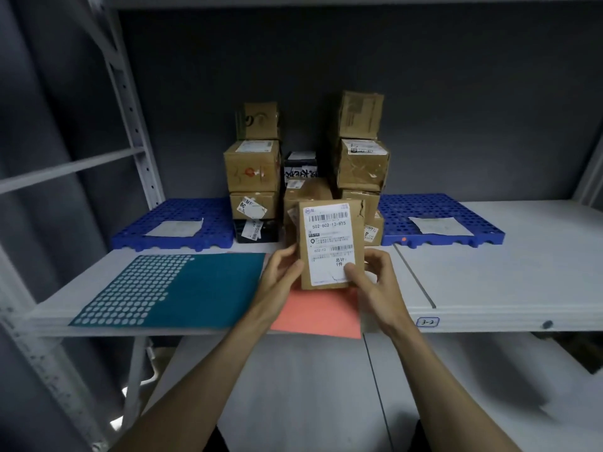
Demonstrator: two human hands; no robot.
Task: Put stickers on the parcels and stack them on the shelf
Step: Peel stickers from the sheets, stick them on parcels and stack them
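Dark grey wall (456, 76), dim light

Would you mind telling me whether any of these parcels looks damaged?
Yes: the held parcel has a torn crack at its upper right edge, and the top box of the right stack looks crumpled and leans.

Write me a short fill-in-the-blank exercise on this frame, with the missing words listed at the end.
1. The small parcel is held by ____ hands, the left hand and the right hand.
2. The shelf tag reads ____.
3. The dotted sticker sheet is teal; the sheet under the hands is ____.
4. A paper lies on each ____ pallet.

Missing words: both; 3-2; orange; blue
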